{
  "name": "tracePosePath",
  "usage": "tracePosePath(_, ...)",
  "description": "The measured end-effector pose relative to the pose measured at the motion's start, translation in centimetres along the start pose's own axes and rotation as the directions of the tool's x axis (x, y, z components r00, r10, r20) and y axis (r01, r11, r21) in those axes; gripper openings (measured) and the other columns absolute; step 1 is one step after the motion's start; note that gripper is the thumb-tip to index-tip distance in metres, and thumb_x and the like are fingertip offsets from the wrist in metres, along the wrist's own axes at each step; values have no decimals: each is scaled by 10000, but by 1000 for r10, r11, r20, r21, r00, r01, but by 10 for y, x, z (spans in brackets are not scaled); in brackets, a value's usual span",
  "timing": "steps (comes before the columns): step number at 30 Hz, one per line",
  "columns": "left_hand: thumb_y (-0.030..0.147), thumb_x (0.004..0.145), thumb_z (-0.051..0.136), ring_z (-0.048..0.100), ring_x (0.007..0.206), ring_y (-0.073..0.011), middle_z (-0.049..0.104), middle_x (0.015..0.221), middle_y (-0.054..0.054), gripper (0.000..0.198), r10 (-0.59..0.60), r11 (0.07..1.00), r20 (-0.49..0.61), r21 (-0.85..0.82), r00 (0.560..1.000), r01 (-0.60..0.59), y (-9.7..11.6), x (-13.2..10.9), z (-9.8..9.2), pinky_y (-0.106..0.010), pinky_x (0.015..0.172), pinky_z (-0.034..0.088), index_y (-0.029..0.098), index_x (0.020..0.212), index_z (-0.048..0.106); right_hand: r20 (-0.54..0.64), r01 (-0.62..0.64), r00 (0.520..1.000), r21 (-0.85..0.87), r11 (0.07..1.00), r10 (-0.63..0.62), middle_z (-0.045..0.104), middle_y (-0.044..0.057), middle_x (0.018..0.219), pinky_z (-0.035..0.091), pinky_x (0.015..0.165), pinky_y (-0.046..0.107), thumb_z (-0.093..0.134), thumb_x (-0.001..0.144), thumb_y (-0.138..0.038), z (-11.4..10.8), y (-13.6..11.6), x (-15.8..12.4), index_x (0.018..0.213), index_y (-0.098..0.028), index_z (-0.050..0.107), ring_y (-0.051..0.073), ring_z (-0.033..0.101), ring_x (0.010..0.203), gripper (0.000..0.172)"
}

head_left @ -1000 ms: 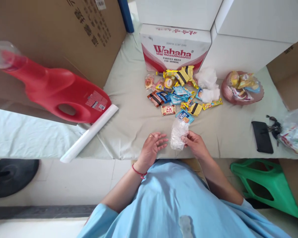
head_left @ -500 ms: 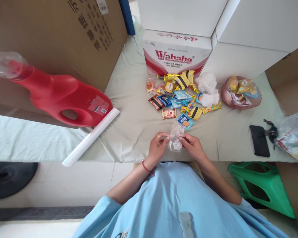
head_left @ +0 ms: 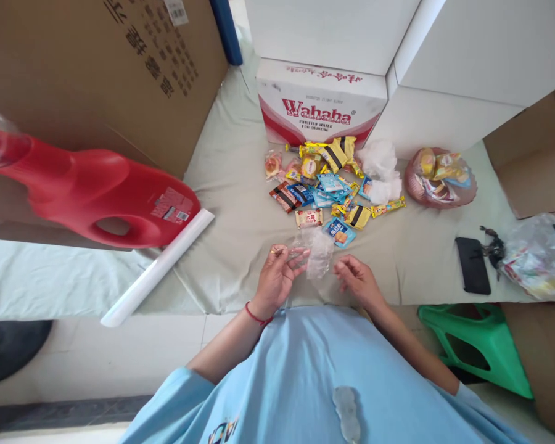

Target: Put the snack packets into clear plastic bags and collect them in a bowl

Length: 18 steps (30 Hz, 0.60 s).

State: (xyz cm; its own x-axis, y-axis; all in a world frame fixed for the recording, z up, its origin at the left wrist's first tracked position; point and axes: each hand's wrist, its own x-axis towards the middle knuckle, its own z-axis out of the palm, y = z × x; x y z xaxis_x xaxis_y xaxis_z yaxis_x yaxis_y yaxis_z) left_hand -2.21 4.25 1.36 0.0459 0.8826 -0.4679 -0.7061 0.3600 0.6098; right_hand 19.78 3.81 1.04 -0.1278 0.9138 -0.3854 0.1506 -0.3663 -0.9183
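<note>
A thin clear plastic bag [head_left: 320,254] hangs from my left hand [head_left: 277,277], pinched near its thumb. Some fingers of this hand stretch out and show through the film. My right hand [head_left: 358,279] is just right of the bag, apart from it, fingers loosely bent and nothing visible in them. Just beyond the bag lie a blue snack packet [head_left: 339,232] and a cream packet [head_left: 309,217], at the near side of a heap of small wrapped snacks [head_left: 333,185].
Crumpled clear bags [head_left: 380,161] adjoin the heap. Behind stands a Wahaba carton [head_left: 321,108]. A pink bowl [head_left: 414,185] with snacks, a phone [head_left: 472,265] and a filled plastic bag [head_left: 539,253] are rightward. A red jug [head_left: 106,191] and white roll [head_left: 160,268] are left.
My right hand has let go of the plastic bag and moved slightly right of it. My left hand has moved a little left, its fingers spreading against the film. The view has shifted slightly.
</note>
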Motion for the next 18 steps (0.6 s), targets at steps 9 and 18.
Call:
tracePosePath(9,322,891,800,717,1232,-289,771,1158,-29,271,10,991,0,-135,1000,-10,11,-1,-9,-569,1092,541,237,891,543,39,30,999,80,996,-33,575,-25,727,480,583,279,761,811,-556,25,-5,13,871,-235,628,137,503,617,352)
tracePosePath(18,240,899,759,713,1260,-321,776,1215,-70,191,-10,977,-140,-213,990,-21,26,-11,-51,-519,1037,590,217,862,573,-65,-66,995,152,986,77,522,-47,665,383,535,254,848,730,-588,-1,0,-3,826,-225,615,113,431,559,442)
